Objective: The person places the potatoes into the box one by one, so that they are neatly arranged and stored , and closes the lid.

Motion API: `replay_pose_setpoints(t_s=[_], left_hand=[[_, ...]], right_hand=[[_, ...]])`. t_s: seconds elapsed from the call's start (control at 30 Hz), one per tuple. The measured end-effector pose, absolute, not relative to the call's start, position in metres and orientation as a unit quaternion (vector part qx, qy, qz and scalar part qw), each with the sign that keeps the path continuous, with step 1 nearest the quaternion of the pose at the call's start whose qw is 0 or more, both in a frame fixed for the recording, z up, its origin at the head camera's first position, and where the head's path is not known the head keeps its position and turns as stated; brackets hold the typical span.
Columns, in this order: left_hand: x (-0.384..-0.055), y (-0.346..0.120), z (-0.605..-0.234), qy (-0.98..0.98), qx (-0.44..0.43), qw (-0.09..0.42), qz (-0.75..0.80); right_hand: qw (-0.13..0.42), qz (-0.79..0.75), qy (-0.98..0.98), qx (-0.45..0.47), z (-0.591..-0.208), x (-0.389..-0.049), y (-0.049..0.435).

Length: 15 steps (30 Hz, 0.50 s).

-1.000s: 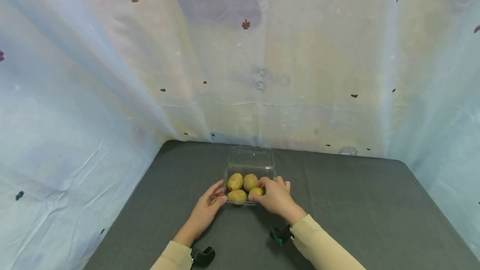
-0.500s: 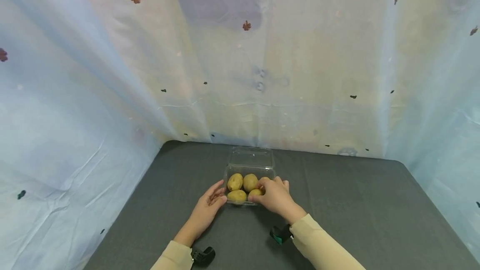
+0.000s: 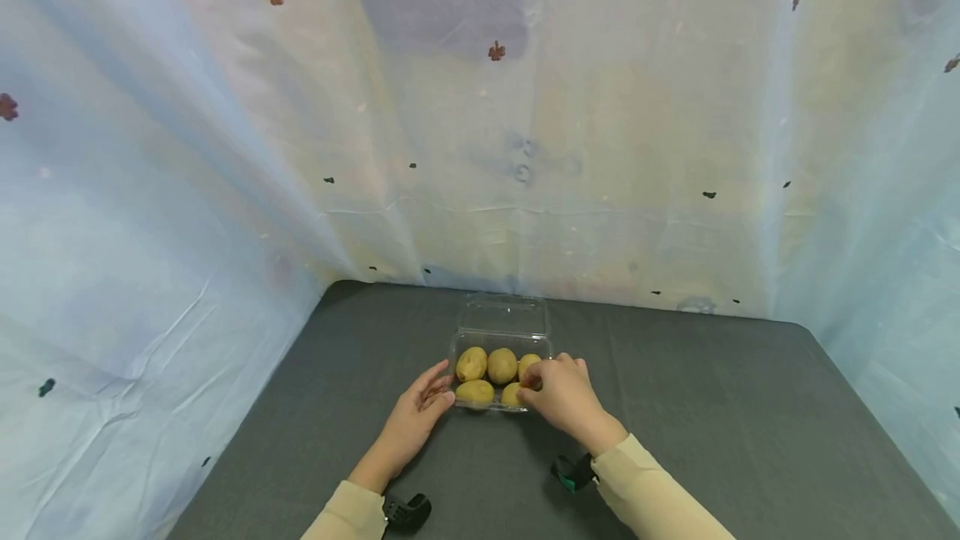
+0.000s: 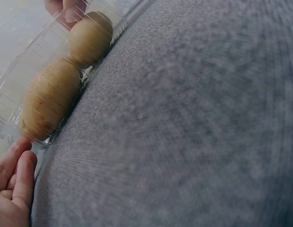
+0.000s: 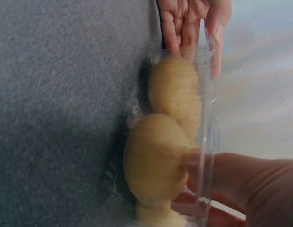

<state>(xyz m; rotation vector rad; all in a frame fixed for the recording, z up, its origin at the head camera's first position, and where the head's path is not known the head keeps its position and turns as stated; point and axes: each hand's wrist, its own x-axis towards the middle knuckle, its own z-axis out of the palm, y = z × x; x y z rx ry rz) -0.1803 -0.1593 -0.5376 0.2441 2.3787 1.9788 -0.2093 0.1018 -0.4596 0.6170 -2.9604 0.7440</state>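
A clear plastic clamshell container (image 3: pixel 486 408) lies on the table, its lid (image 3: pixel 502 315) folded back behind it. Several yellow-brown potatoes sit inside in two rows. Reaching in from the right, my right hand (image 3: pixel 566 394) pinches the right end of the front-right potato (image 3: pixel 511 395) between thumb and fingers; they partly cover it. The front-left potato (image 3: pixel 474 392) shows through the wall. At the container's left side, my left hand (image 3: pixel 411 423) rests its fairly straight fingers and thumb against the wall. In the left wrist view, left fingertips (image 4: pixel 24 163) touch the container's corner.
A dark grey cloth covers the table (image 3: pixel 697 415). Pale patterned curtains (image 3: pixel 637 107) hang behind it and at both sides. Black wrist straps (image 3: pixel 407 512) sit at both cuffs.
My right hand has shifted slightly to the right, uncovering more of the back-right and front-right potatoes. The left hand and the container hold their places.
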Motion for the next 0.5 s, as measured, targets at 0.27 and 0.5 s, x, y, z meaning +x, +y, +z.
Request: replay_pose_setpoints(t_s=[0.27, 0.5], left_hand=[[-0.1792, -0.1583, -0.5359, 0.762, 0.081, 0.015, 0.643], [-0.1791, -0.1575, -0.5367, 0.769, 0.079, 0.011, 0.634]], right_hand=[[0.019, 0.258, -0.946, 0.197, -0.4653, -0.2118, 0.1067], [0.025, 0.277, -0.941, 0.193, -0.4698, -0.2127, 0.1076]])
